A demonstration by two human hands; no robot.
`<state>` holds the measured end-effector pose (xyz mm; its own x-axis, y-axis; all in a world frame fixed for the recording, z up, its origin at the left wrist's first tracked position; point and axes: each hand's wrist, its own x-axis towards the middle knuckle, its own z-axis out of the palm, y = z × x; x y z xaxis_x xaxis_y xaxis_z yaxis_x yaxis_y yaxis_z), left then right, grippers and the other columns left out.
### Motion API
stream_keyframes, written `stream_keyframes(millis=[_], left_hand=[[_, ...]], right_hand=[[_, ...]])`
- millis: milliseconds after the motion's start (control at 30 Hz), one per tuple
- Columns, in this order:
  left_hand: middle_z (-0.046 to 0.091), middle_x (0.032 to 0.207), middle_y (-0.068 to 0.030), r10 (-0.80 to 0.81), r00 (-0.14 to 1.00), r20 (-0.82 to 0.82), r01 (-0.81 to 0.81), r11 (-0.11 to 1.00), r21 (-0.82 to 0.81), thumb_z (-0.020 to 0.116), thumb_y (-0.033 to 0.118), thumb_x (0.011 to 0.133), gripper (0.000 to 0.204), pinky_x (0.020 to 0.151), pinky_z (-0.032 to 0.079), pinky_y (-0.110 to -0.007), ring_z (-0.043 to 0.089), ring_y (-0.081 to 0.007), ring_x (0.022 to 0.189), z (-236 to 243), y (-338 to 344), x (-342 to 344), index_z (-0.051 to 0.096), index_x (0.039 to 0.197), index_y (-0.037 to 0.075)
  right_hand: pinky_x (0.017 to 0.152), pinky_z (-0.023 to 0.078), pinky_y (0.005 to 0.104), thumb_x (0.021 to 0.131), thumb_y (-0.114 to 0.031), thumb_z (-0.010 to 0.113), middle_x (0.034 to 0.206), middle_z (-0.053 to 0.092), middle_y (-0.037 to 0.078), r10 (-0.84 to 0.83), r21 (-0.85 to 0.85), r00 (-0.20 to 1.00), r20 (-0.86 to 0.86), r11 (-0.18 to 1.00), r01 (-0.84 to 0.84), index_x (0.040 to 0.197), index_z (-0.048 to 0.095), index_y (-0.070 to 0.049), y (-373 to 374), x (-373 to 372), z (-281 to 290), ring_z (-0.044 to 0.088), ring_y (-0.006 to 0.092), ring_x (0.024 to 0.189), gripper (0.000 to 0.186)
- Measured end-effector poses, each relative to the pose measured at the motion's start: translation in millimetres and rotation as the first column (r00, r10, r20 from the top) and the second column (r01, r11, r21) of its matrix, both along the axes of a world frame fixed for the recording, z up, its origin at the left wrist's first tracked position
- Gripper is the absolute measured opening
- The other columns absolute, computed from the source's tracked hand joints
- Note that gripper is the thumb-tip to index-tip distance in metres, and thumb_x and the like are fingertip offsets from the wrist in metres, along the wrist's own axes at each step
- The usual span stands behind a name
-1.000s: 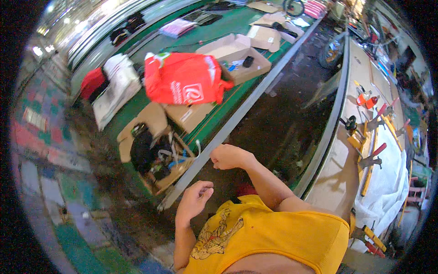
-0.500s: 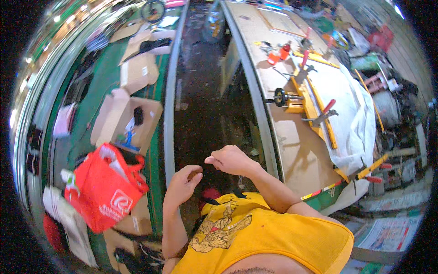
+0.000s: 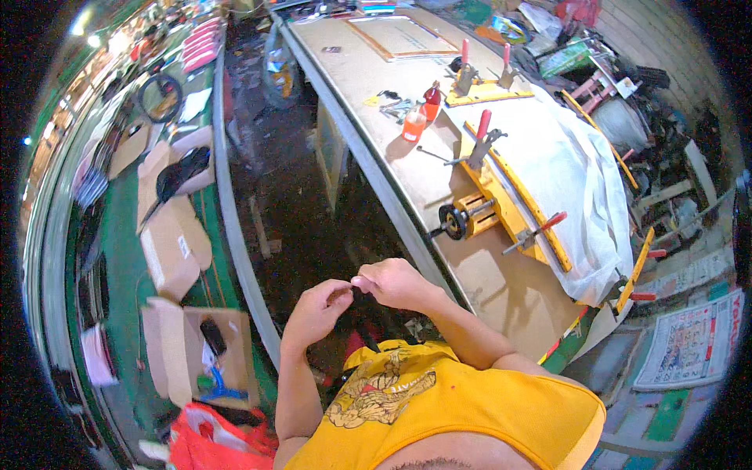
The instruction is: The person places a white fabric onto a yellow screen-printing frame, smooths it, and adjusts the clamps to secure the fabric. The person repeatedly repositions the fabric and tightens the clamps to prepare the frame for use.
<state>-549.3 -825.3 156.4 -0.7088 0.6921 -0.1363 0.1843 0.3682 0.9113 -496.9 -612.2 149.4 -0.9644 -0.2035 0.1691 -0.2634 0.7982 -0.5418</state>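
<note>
My left hand (image 3: 316,312) and my right hand (image 3: 397,283) meet fingertip to fingertip in front of my yellow shirt, above the dark gap between two work tables. The fingers of both are curled into a pinch. Whatever they pinch, if anything, is too small or hidden to make out. To the right of my right hand, a yellow clamping frame (image 3: 501,205) with red-handled toggle clamps and a black handwheel (image 3: 452,222) lies on the table. White sheeting (image 3: 586,188) is spread under and beyond it.
On the right table (image 3: 395,110) stand an orange bottle (image 3: 414,123) and a red bottle (image 3: 432,95), beside small tools. Open cardboard boxes (image 3: 176,254) and a red bag (image 3: 211,442) sit along the green left table (image 3: 129,270). A printed sheet (image 3: 689,345) lies at the lower right.
My view has turned to the right, so the right table and its clamps fill more of it and the red bag drops toward the lower edge. My two hands have come together.
</note>
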Motion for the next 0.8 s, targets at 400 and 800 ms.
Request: stream_keyframes(millis=[400, 800], left_hand=[[0.073, 0.104, -0.0083, -0.325, 0.945, 0.033, 0.326, 0.943, -0.068, 0.065, 0.018, 0.098, 0.028, 0.086, 0.054, -0.031, 0.068, -0.0163, 0.095, 8.9, 127.7, -215.7, 0.065, 0.12, 0.001], [0.072, 0.105, -0.0189, -0.591, 0.806, 0.01, 0.588, 0.8, -0.115, 0.065, 0.016, 0.096, 0.027, 0.086, 0.056, -0.036, 0.071, -0.0255, 0.097, -10.6, 281.0, -379.3, 0.066, 0.117, -0.003]], right_hand=[[0.075, 0.055, 0.0433, 0.09, -0.015, 0.067, 0.092, 0.069, 0.015, -0.324, -0.219, 0.945, -0.048, 0.926, 0.307, 0.094, 0.071, -0.003, 105.2, -143.2, -11.3, 0.068, 0.0364, 0.085, 0.013], [0.066, 0.056, 0.0392, 0.079, -0.009, 0.076, 0.08, 0.069, 0.014, -0.686, -0.47, 0.728, -0.024, 0.65, 0.597, 0.085, 0.071, -0.004, 181.8, -266.6, -28.9, 0.07, 0.0311, 0.073, 0.01]])
